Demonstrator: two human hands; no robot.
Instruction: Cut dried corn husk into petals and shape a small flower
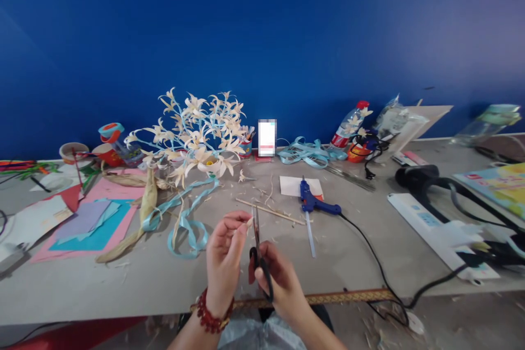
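Observation:
Near the table's front edge, my left hand point(225, 245) pinches a small pale piece of corn husk point(250, 222) between thumb and fingertips. My right hand point(279, 275) grips black-handled scissors point(257, 240), blades pointing up and away from me. The blades stand right beside the husk piece; whether they touch it I cannot tell. Beyond my hands lies a thin pale stick point(273, 211) among husk scraps. To the right rests a blue glue gun point(314, 200) with a clear glue stick point(310, 235) poking out of its back.
Pale husk flowers point(197, 120) on blue stems stand at the back. Light blue ribbon point(186, 235), dried husks point(148, 199) and coloured paper point(92, 235) lie left. More ribbon point(305, 153) and a bottle point(346, 126) are behind. A power strip point(435, 229) and cables occupy the right.

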